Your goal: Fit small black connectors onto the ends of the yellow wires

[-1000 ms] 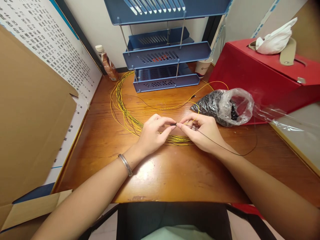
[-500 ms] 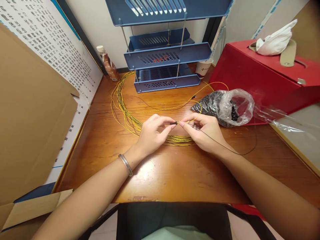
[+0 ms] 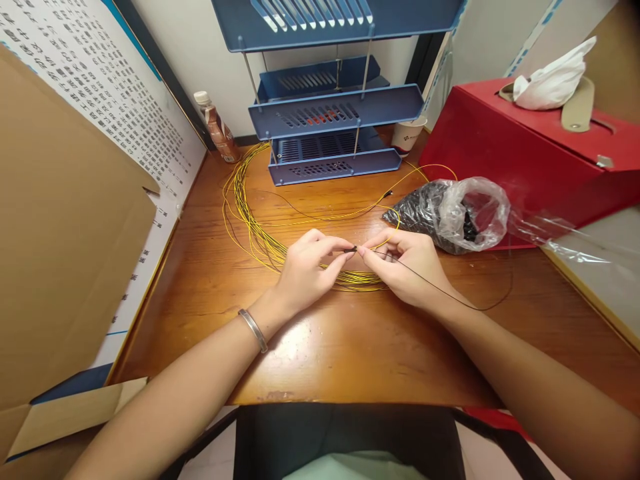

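Observation:
A small black connector (image 3: 351,250) is pinched between the thumb and forefinger of my left hand (image 3: 311,268). Close beside it, my right hand (image 3: 404,261) grips wires at the connector's right end, one yellow and one black. The black wire (image 3: 440,288) trails over my right wrist, while the yellow wire (image 3: 399,223) loops up behind the right fingers. Behind and below both hands lies a large coil of yellow and black wire (image 3: 250,223). Another dark wire end (image 3: 388,194) rests on the table beyond my right hand. My fingertips partly hide the connector.
An open plastic bag of small black parts (image 3: 425,207) lies right of the coil. Behind stand a blue tiered rack (image 3: 335,127), a paper cup (image 3: 407,137) and a drink bottle (image 3: 217,130). A red tissue box (image 3: 480,140) is at right, cardboard (image 3: 65,233) at left.
My fingertips have come slightly closer together at the connector, and less of the wire shows between them. The yellow loop by my right hand has shifted a little left.

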The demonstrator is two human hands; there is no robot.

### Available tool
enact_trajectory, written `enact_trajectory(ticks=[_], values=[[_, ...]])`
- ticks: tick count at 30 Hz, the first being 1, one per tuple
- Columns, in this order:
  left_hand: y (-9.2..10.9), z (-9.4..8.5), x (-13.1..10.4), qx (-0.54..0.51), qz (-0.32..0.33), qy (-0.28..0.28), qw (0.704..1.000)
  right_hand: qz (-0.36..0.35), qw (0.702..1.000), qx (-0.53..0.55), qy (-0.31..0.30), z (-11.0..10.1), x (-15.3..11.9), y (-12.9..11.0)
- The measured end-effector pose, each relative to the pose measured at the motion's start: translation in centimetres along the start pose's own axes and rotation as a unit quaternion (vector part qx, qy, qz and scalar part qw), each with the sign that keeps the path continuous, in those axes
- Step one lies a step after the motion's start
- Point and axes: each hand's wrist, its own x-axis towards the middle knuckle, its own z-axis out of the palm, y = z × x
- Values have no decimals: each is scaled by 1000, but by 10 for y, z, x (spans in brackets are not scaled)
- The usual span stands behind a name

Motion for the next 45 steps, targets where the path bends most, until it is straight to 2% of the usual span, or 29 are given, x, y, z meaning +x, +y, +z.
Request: enact_trajectory(ticks=[6,13,19,36,41,45], values=[[-2,1,-1,34,36,-12,999,-6,1000,-13,0,4,-2,4],[-4,3,-2,-39,-68,6,997,-15,999,28,20,4,-1,6],[-3,4,-1,-80,-114,10,990,-20,998,38,37,3,-1,5],[-3,4,-2,-47,-92,7,995,-12,999,39,32,3,0,1],[-3,4,-1,-61,-109,8,992,-7,999,47,24,4,-1,2],[-2,4,-1,-76,-121,4,990,-30,998,32,39,5,-2,3]])
